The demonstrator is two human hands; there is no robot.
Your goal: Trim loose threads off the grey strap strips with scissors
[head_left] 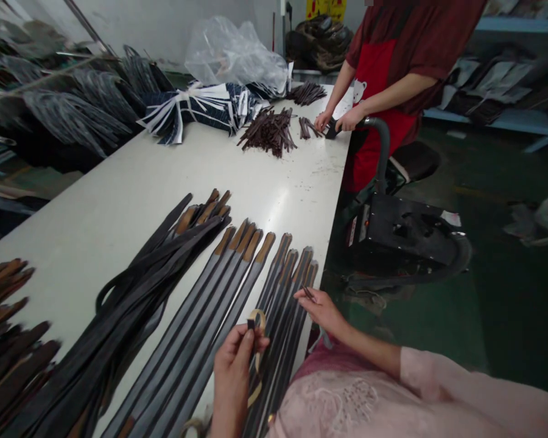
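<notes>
My left hand (234,363) is closed in a pinch on a dark strap (254,322) bent into a small loop that shows its tan underside. My right hand (318,310) rests on the ends of the laid-out straps near the table's right edge, with a thin dark tool (309,294) between its fingers. Several long dark straps with tan tips (237,267) lie side by side on the white table (132,176) under both hands.
A tangled bundle of dark straps (155,261) lies to the left, brown straps (4,316) at the far left. Short brown pieces (269,131), folded fabric (201,109) and a plastic bag (232,52) sit at the far end. A person in a red apron (383,79) works there; a black machine (406,234) stands right.
</notes>
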